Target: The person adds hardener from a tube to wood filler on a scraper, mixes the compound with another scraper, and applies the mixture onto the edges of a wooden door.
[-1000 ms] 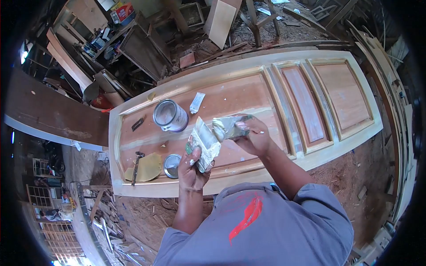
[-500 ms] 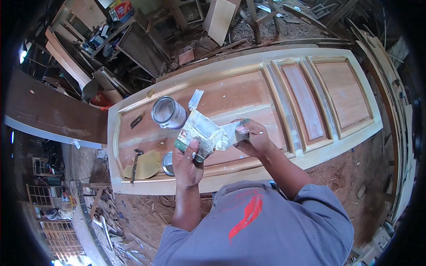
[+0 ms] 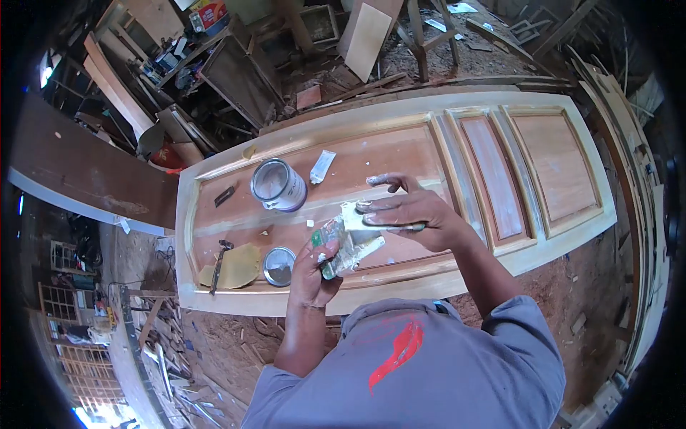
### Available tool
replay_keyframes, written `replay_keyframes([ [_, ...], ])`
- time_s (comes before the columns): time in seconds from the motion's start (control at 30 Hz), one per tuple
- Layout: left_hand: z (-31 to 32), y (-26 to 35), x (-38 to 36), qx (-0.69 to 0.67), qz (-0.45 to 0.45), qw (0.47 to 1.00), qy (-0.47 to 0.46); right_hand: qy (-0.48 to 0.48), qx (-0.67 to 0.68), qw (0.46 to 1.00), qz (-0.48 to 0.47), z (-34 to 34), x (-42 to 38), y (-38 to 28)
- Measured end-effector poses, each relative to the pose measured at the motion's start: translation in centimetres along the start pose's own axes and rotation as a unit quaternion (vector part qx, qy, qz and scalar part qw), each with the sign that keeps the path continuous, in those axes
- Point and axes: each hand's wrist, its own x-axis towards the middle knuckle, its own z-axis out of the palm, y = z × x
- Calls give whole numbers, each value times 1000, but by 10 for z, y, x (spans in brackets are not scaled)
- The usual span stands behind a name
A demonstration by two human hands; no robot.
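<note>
My left hand (image 3: 313, 270) is closed around a putty-smeared scraper (image 3: 359, 252) with green showing at its grip end. My right hand (image 3: 426, 216) grips a second putty knife (image 3: 393, 227), its fingers laid along the blade and the index finger raised. White putty coats the fingertips, and the two blades meet or overlap above the door panel (image 3: 407, 168). An open can (image 3: 271, 182) stands on the panel beyond my left hand, with a white tube (image 3: 323, 166) beside it. Nearer that hand lies a round metal lid (image 3: 279, 266).
A yellowish sandpaper sheet (image 3: 239, 268) lies on the door's left end with a dark hammer-like tool (image 3: 219, 266) across its edge. A small dark block (image 3: 224, 196) sits farther up. Stacked boards (image 3: 622, 143) line the right side; a brown plank (image 3: 93, 171) juts in from the left.
My right hand has turned its putty knife to lie across the left one and lifted its index finger. Both hands sit slightly lower and farther right, uncovering the tube and lid.
</note>
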Motion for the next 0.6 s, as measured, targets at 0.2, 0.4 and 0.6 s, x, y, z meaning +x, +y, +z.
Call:
replay_keyframes([
  [0.2, -14, 2, 2, 12, 21, 1000, 3, -75, -108, 991, 14, -12, -4, -7],
  [0.4, -12, 7, 9, 125, 210, 968, 50, -11, -115, 979, 167, -16, -27, -7],
  [0.6, -1, -18, 16, 427, 433, 787, 101, 280, 375, 827, 311, 54, -31, -15],
])
